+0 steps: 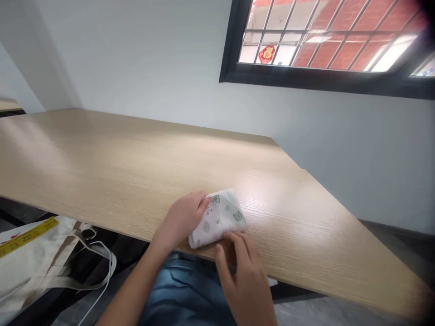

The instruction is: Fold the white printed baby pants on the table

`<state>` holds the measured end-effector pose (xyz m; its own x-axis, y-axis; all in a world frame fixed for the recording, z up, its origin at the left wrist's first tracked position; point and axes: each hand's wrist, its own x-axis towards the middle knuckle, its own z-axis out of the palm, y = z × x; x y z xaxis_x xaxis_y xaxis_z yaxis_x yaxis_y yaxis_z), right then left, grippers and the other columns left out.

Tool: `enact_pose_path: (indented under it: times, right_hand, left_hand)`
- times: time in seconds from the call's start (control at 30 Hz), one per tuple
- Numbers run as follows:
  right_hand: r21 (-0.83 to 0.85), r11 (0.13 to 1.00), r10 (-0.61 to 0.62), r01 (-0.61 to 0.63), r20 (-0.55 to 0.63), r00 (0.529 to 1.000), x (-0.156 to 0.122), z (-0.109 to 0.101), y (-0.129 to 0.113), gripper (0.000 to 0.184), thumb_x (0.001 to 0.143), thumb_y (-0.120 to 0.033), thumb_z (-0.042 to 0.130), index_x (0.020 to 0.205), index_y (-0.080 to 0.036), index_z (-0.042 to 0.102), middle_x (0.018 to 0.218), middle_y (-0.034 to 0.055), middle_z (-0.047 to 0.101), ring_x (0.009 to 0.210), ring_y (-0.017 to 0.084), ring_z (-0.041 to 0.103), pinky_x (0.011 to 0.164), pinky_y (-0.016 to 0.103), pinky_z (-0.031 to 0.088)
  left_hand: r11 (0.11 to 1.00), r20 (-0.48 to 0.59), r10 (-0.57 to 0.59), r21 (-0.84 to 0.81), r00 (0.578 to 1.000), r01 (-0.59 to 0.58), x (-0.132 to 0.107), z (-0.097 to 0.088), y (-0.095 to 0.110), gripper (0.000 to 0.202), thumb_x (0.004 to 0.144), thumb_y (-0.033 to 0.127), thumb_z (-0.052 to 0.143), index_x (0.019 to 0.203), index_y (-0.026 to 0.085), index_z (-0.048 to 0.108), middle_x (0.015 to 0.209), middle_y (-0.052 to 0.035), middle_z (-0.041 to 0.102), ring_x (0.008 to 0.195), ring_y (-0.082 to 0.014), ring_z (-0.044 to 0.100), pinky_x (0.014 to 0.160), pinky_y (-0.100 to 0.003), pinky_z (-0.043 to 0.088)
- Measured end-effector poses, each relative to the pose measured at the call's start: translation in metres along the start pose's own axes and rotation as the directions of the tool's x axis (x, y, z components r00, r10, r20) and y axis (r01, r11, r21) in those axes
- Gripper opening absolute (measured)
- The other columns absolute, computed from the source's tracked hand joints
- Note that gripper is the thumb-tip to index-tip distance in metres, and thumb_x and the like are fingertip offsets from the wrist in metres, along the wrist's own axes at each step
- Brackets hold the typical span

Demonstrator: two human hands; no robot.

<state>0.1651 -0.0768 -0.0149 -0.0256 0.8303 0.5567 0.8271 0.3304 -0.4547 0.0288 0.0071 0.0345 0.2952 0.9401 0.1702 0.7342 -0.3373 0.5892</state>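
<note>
A folded white cloth (219, 217) printed with green bear faces and small pink figures lies on the wooden table near its front edge. My left hand (185, 217) has hold of the cloth's left side, its thumb over the top edge and its other fingers mostly hidden. At the lower right edge of the cloth is my right hand (243, 271). Its fingertips touch that edge, while the thumb stands apart with a gap to the fingers.
The light wooden tabletop (142, 154) reaches back to a white wall (146, 59) with a barred window (312, 40). Below the front edge at the left is a cream tote bag (30, 267) with loose straps and a pale cord (108, 267).
</note>
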Motion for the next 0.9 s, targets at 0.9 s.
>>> enact_pose_path:
  times: [0.9]
  right_hand:
    - [-0.223,0.951,0.286,-0.216,0.359,0.889,0.054,-0.050,0.074,0.037,0.078,-0.025,0.039,0.112,-0.014,0.045,0.077,0.0060,0.063,0.066,0.021,0.060,0.056,0.029,0.043]
  left_hand:
    - [0.975,-0.059,0.076,0.213,0.995,-0.062,-0.016,0.068,0.063,0.028,0.085,0.016,0.040,0.105,0.007,0.057,0.108,-0.0206,0.056,0.100,-0.0265,0.054,0.078,-0.035,0.047]
